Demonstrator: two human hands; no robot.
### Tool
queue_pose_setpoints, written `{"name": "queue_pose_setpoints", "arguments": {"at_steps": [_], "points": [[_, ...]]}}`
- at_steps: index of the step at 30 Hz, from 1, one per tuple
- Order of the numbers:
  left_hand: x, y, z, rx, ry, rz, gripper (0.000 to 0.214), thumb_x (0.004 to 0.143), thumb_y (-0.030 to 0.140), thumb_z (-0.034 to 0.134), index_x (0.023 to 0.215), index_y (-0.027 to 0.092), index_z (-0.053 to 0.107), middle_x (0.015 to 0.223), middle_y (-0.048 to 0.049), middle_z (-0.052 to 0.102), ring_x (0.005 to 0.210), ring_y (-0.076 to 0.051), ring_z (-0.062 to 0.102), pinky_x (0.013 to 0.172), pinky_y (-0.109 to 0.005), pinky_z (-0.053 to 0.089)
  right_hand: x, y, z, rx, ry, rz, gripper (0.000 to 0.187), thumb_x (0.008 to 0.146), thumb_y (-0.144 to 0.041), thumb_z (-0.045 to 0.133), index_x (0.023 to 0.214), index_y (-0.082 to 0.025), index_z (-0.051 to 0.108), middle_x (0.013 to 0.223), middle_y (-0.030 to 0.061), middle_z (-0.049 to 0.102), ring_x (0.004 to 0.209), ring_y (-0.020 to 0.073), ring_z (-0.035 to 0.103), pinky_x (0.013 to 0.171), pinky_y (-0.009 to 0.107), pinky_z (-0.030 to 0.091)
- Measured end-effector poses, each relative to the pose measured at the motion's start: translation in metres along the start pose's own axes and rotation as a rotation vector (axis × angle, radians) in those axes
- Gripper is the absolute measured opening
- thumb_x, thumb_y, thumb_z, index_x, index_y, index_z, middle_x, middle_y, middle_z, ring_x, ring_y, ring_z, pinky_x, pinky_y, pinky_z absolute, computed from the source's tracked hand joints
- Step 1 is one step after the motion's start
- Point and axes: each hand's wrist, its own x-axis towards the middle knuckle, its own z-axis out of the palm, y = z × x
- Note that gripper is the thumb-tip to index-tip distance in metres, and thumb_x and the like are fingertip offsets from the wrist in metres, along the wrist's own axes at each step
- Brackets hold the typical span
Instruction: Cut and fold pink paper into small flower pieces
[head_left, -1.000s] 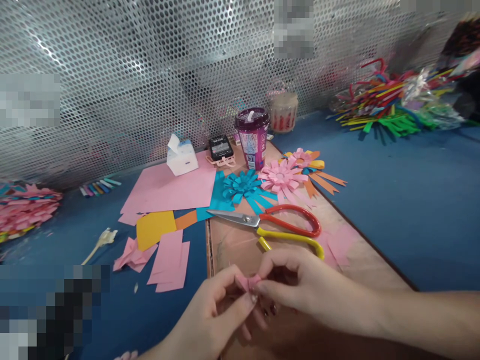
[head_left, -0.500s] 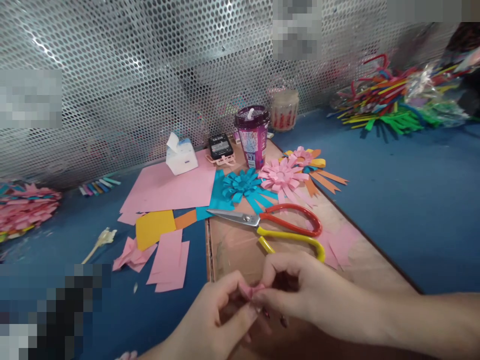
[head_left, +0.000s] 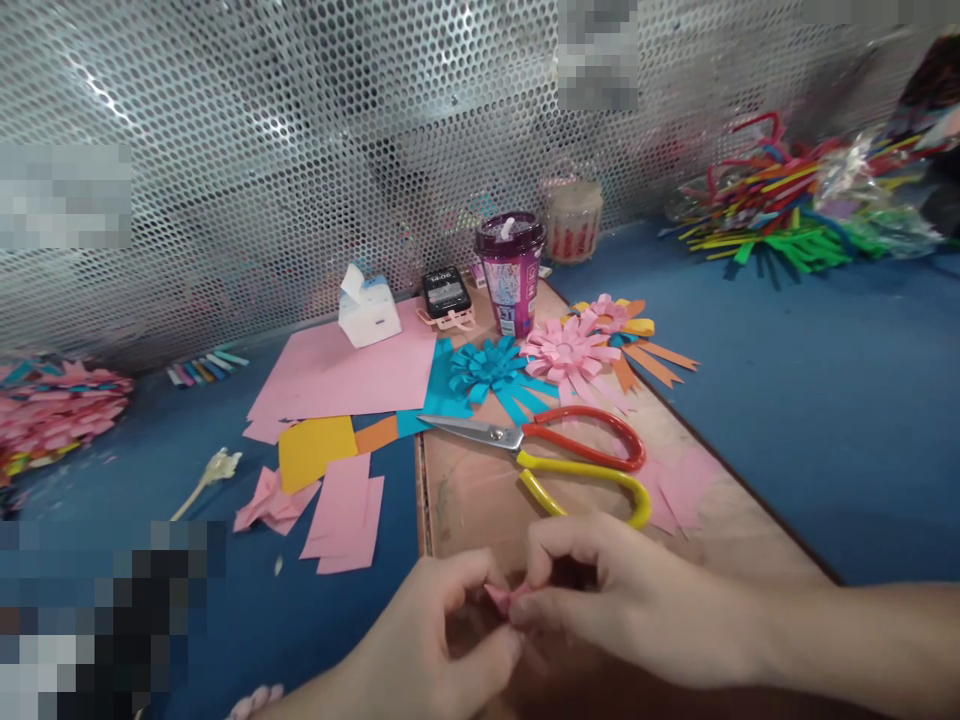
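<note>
On the counter (head_left: 810, 400), pink sheets (head_left: 322, 385) look unused, paper flowers (head_left: 567, 350) done.
Toward its near edge, I can't tell if the left hand (head_left: 442, 635) grips; the right hand (head_left: 611, 595) has fingers pinching a small pink paper (head_left: 501, 600), seemingly unfinished.

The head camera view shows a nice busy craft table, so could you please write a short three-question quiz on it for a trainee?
1. Multiple choice: what do the fingers of the right hand pinch?
A) the purple cup
B) a small piece of pink paper
C) the phone

2. True or false: the tissue pack stands on the large pink sheet.

3. Fill in: one handle of the scissors is red and the other is ____.

Key: 1. B; 2. true; 3. yellow.
</note>
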Motion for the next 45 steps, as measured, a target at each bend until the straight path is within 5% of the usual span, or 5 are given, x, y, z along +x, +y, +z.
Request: {"name": "queue_pose_setpoints", "arguments": {"at_steps": [15,21,31,45], "points": [[0.001,0.007,0.003,-0.025,-0.029,-0.045,0.017,0.086,0.029,0.056,0.084,0.014,0.062,0.084,-0.0076,0.073,0.076,-0.015,0.065,0.068,-0.024,0.048,0.000,0.001,0.006,0.025,-0.024,-0.097,0.026,0.089,-0.032,0.056,0.068,-0.017,0.054,0.068,-0.0014,0.062,0.069,0.0112,0.060,0.065,0.022,0.045],[0.003,0.000,0.003,-0.094,0.012,-0.047,0.024,0.087,0.037,0.056,0.087,0.013,0.061,0.082,-0.0077,0.071,0.070,-0.015,0.064,0.062,-0.025,0.049,0.000,-0.002,0.003,-0.169,0.080,-0.155,0.027,0.094,-0.027,0.045,0.071,-0.017,0.055,0.069,0.0000,0.060,0.068,0.0107,0.056,0.062,0.022,0.044],[0.005,0.000,-0.001,-0.186,0.044,0.035,0.025,0.088,0.035,0.055,0.084,0.013,0.066,0.081,-0.0045,0.064,0.066,-0.011,0.060,0.057,-0.022,0.053,0.001,0.004,0.000,-0.390,0.197,-0.299,0.018,0.090,-0.026,0.054,0.078,-0.018,0.064,0.075,0.0001,0.064,0.062,0.0086,0.053,0.054,0.020,0.039],[0.007,0.004,0.000,-0.236,0.117,-0.032,0.029,0.082,0.039,0.062,0.080,0.012,0.073,0.074,-0.0070,0.070,0.064,-0.013,0.061,0.060,-0.023,0.052,0.005,0.019,0.001,-0.716,0.414,-0.778,0.010,0.085,-0.011,0.058,0.083,-0.017,0.066,0.076,0.0016,0.067,0.067,0.0102,0.061,0.061,0.021,0.049]]}}
